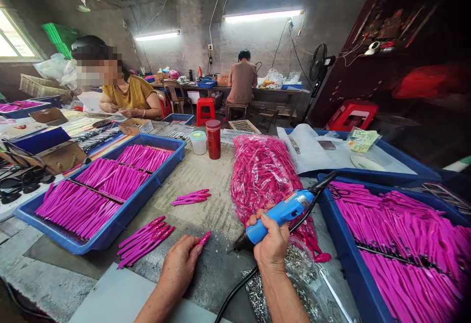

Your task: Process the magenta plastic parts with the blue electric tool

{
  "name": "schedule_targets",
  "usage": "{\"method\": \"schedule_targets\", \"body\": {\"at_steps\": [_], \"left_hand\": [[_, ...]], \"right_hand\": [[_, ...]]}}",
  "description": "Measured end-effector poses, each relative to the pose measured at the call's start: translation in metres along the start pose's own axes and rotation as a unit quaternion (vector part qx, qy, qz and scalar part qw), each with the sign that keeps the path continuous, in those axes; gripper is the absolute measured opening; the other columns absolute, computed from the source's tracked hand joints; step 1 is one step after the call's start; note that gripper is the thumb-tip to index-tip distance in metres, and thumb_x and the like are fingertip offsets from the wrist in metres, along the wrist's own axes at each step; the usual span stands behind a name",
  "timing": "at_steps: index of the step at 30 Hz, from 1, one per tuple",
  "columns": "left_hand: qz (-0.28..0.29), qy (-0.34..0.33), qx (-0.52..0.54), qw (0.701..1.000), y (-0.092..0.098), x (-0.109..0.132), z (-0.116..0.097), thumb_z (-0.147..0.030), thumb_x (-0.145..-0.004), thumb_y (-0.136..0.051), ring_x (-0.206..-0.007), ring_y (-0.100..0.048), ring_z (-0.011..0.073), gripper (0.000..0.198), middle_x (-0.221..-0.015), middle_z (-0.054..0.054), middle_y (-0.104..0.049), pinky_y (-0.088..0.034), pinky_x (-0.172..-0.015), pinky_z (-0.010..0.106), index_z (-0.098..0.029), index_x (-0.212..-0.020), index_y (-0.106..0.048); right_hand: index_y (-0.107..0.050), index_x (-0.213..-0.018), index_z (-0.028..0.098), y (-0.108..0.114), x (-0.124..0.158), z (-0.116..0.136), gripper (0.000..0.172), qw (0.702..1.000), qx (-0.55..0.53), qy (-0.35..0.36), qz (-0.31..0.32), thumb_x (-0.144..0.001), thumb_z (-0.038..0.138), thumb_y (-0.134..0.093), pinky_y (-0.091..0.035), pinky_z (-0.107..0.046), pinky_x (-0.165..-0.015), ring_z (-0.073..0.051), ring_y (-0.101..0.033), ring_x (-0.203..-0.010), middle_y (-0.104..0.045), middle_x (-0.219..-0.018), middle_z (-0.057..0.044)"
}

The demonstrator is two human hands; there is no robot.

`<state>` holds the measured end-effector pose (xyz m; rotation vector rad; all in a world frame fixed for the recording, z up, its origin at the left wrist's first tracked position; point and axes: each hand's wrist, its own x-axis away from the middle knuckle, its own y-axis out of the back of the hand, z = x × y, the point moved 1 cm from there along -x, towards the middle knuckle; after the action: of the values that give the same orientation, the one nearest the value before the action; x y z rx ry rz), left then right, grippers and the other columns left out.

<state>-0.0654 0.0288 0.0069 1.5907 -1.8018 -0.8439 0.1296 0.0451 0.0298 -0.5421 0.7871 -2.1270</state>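
Far left on the desk (206,175) sits a blue tray (121,217) w/ rows of magenta pen barrels, and a loose bunch of pink pens (145,239) lies just near it. Left hand (180,266) pinches one pink pen piece (204,237) at its fingertips, tip raised toward the tool, low over the desk. Right hand (272,244) is clenched round a blue electric screwdriver (283,212), bit angled down-left, close to the piece but apart from it; black cord trails near. Behind the tool lies a clear bag of pink parts (265,175); a bag of small metal bits (290,274) sits under the right wrist. Far right, another blue tray (353,264) holds more barrels. To do this well, I'd say: line bit & piece on one axis, brace the left hand on the desk, keep the cord clear.
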Motion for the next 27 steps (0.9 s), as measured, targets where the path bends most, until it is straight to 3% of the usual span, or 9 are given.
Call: {"method": "schedule_targets", "body": {"at_steps": [11,15,23,27], "left_hand": [[0.023,0.015,0.025,0.999,0.007,-0.002,-0.001,-0.038,-0.078,-0.041,-0.069,-0.058,0.0167,0.029,-0.072,0.001,-0.064,-0.044,-0.065,0.026,-0.021,-0.075,-0.063],[0.006,-0.014,0.016,1.000,0.004,-0.001,0.001,-0.038,-0.079,-0.041,-0.068,-0.058,0.0158,0.028,-0.070,0.001,-0.063,-0.045,-0.064,0.025,-0.021,-0.073,-0.063],[-0.076,-0.119,-0.109,0.984,-0.015,0.008,0.010,-0.036,-0.083,-0.042,-0.071,-0.059,0.0174,0.027,-0.072,0.003,-0.062,-0.047,-0.065,0.027,-0.022,-0.072,-0.062],[-0.070,-0.110,-0.155,0.979,-0.015,0.007,0.008,-0.030,-0.082,-0.046,-0.069,-0.058,0.0167,0.022,-0.069,0.002,-0.060,-0.045,-0.063,0.026,-0.021,-0.066,-0.059]], "right_hand": [[-0.043,-0.090,0.020,0.001,-0.001,-0.002,0.043,1.000,0.003,0.004,0.005,-0.055,0.029,-0.066,-0.042,-0.026,-0.046,-0.014,-0.050,-0.046,-0.052,-0.061,0.006],[-0.043,-0.089,0.019,0.000,-0.001,-0.002,0.042,1.000,0.005,0.003,0.003,-0.055,0.030,-0.066,-0.041,-0.026,-0.047,-0.014,-0.050,-0.046,-0.052,-0.061,0.005],[-0.043,-0.090,0.019,0.001,-0.001,-0.002,0.044,1.000,0.001,-0.002,0.004,-0.055,0.030,-0.068,-0.042,-0.027,-0.047,-0.014,-0.051,-0.047,-0.052,-0.063,0.005],[-0.042,-0.089,0.020,0.000,-0.001,-0.001,0.044,1.000,-0.001,-0.005,-0.004,-0.055,0.030,-0.068,-0.042,-0.027,-0.047,-0.014,-0.050,-0.046,-0.052,-0.063,0.005]]}}
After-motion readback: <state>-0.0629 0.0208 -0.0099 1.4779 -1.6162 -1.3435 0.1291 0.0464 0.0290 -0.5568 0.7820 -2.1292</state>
